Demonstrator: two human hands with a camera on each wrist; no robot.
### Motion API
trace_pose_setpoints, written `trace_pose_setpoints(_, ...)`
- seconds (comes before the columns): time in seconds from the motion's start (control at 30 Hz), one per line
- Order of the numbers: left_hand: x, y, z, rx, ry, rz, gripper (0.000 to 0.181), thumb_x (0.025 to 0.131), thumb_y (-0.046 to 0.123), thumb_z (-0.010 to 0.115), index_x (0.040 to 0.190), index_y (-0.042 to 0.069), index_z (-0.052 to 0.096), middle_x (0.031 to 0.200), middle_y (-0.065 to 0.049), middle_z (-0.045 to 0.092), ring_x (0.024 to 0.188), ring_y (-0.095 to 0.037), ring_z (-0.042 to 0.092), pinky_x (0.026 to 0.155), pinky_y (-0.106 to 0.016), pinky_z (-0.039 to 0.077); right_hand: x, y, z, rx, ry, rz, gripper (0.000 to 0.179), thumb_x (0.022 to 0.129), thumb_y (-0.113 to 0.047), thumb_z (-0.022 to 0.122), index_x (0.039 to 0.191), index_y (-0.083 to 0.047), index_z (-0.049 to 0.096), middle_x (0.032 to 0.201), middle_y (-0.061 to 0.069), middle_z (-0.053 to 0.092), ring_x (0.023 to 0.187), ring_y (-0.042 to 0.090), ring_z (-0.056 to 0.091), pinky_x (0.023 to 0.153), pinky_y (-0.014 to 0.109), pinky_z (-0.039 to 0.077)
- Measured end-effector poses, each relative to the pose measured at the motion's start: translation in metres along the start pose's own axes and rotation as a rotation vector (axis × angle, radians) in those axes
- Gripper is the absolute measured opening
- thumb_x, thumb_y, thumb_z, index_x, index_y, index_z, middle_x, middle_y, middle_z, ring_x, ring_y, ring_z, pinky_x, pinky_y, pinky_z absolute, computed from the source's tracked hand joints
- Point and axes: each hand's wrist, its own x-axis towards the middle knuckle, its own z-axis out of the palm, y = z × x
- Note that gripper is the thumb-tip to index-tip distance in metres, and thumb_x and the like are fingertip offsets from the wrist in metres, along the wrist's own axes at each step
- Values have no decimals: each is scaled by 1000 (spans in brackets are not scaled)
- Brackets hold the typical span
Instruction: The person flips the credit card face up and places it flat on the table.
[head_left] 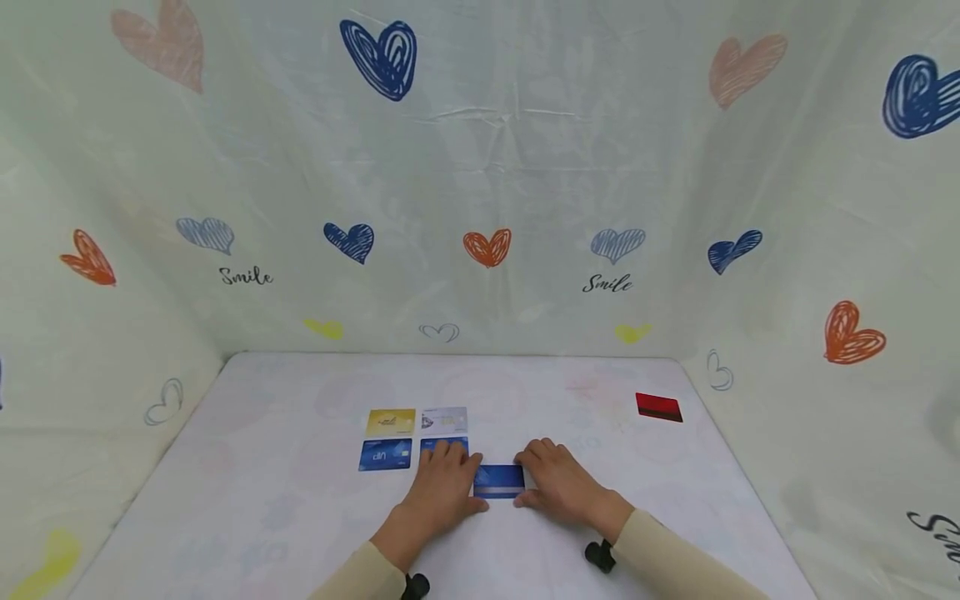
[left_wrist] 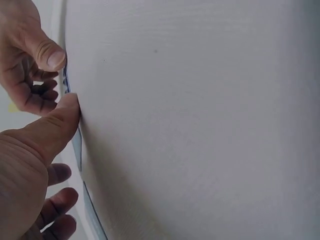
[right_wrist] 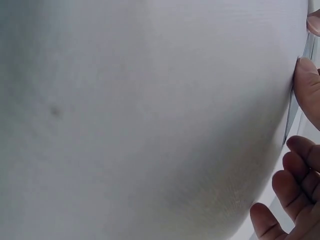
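A blue bank card [head_left: 499,482] with a pale stripe lies on the white table between both hands. My left hand [head_left: 444,483] pinches its left end, index finger at the top corner and thumb at the bottom. Mirroring this at the right end, the right hand [head_left: 561,483] holds the top and bottom corners with finger and thumb. Beyond the left fingers, another blue card [head_left: 444,442] is partly covered by that hand. Beside it lies a blue card with white lettering [head_left: 386,455]. Behind them are a gold card [head_left: 390,422] and a silver-white card [head_left: 444,419].
A red card [head_left: 659,407] with a dark stripe lies apart at the far right of the table [head_left: 285,500]. A pale curtain [head_left: 487,167] printed with hearts and words hangs behind and along both sides.
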Motion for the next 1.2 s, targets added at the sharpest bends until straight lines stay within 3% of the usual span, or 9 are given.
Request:
trace_pose_setpoints(0.23, 1, 0, 3, 22, 18, 7, 75, 83, 59, 85, 141, 14, 67, 117, -6, 61, 109, -26, 48, 94, -48, 43, 2, 0, 1, 23, -24, 16, 52, 94, -49, 77, 128, -11, 65, 115, -3, 59, 107, 15, 50, 92, 38, 46)
trace_pose_setpoints(0.9, 1, 3, -3, 17, 36, 33, 68, 82, 52, 88, 134, 13, 69, 127, -6, 61, 118, -28, 48, 100, -50, 41, -2, -3, 2, 6, 60, -41, 48, 93, -40, 82, 124, -9, 63, 111, -3, 57, 102, 13, 50, 84, 31, 44)
trace_pose_setpoints(1.2, 0, 4, -3, 10, 76, 40, 68, 83, 49, 86, 136, 14, 65, 127, -4, 61, 120, -27, 48, 102, -51, 42, -6, -3, 2, 3, 74, -18, 59, 89, -45, 83, 131, -9, 61, 120, -1, 58, 109, 14, 52, 91, 36, 49)
